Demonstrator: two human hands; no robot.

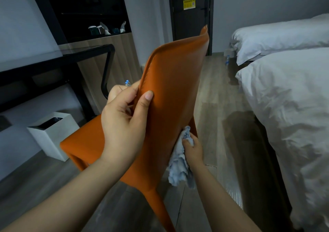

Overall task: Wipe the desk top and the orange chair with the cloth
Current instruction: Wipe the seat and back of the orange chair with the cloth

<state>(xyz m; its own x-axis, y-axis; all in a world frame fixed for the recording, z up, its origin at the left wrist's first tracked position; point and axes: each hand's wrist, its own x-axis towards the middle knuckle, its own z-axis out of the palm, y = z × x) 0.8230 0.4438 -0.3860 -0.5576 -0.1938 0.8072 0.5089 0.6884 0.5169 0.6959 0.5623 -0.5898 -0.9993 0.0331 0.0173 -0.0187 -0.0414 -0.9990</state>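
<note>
Left grip (pixel 122 123) on orange chair (pixel 170 89) edge, right grip (pixel 193 149) round cloth (pixel 179 167)

left hand (pixel 122 123) grips left edge of orange chair (pixel 174 82) backrest, thumb (pixel 145 101) flat on its rear face, fingers wrapped round the front; right hand (pixel 193 150) holds crumpled pale-blue cloth (pixel 179 167) against lower right edge of the backrest, cloth hanging below the hand; chair stands on wood floor (pixel 210 92), seat toward black desk (pixel 53 60) at left; white bin (pixel 51 137) on floor just beside seat's left corner; two white beds (pixel 284 89) along right; dark door (pixel 190 18) at rear
</note>
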